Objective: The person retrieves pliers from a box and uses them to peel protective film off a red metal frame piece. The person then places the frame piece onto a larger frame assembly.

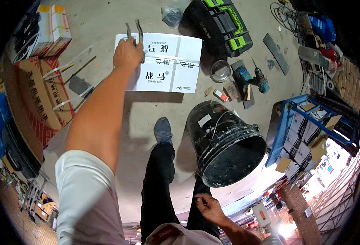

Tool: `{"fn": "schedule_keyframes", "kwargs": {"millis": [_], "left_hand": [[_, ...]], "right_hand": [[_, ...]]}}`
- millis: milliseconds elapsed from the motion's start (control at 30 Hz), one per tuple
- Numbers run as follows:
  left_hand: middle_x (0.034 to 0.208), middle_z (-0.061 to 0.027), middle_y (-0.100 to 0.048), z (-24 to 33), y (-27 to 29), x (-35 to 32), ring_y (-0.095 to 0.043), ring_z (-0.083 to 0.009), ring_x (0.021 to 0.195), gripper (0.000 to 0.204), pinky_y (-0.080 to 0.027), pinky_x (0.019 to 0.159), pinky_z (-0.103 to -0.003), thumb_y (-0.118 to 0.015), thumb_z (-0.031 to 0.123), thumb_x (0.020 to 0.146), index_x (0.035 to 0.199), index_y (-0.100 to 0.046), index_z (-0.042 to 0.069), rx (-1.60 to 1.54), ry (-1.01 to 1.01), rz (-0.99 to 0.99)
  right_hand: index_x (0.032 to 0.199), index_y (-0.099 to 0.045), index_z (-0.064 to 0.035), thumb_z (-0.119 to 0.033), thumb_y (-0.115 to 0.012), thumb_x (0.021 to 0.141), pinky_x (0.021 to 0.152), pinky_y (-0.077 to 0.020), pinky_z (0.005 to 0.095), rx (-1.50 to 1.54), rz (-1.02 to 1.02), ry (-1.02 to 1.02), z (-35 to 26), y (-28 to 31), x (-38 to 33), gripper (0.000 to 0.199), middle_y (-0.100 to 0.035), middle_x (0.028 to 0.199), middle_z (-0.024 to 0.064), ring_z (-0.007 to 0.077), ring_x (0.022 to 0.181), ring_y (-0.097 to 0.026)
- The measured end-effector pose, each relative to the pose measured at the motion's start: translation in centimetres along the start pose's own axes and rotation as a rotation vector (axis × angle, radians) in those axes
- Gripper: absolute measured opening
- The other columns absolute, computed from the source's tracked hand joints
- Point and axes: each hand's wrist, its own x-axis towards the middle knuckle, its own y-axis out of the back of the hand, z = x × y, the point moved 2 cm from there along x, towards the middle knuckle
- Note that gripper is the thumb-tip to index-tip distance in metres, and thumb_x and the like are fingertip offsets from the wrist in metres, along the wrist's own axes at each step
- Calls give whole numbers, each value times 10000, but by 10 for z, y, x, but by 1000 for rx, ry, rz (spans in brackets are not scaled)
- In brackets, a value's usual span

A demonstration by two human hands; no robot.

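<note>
In the upper middle of the frame our left hand (127, 53) is stretched far out, and its fingers are clenched around the handles of a pair of pliers (134, 30). The pliers stand just above the upper left corner of a white cardboard box (169, 71) on the concrete floor (106, 20). Our right hand (207, 207) is low in the frame, fingers loosely curled and holding nothing. A black bucket (225, 143) lies on its side right of center.
</note>
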Motion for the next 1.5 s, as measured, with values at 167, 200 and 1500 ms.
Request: {"fn": "schedule_keyframes", "kwargs": {"millis": [167, 200, 1500], "left_hand": [[1199, -231, -683, 8, -25, 39, -677, -403, 1137, 425, -559, 948, -496, -683, 391, 943, 1158, -740, 29, 176, -14, -4], [1204, -223, -686, 11, -28, 42, -688, -404, 1113, 402, -570, 927, -494, -688, 378, 933, 1102, -755, 19, 179, -12, 2], [900, -87, -671, 324, 160, -756, -588, -208, 823, 706, -452, 672, -347, -366, 638, 1076, 1086, -695, 14, -1490, 5, -1282]], "right_hand": [[1203, -692, -44, -270, -609, 1050, 729, -534, 320, 47, 15, -11, 58, -25, 17, 285, -678, 854, 71, 131, 776, -610], [1196, -696, -48, -277, -611, 1045, 744, -542, 331, 36, 24, -25, 48, -29, 18, 287, -693, 864, 83, 140, 788, -623], [991, -539, -27, -274, -623, 1057, 633, -466, 430, 331, 376, 956, 220, 213, -309, 270, -581, 755, 174, 304, 659, -542]]}}
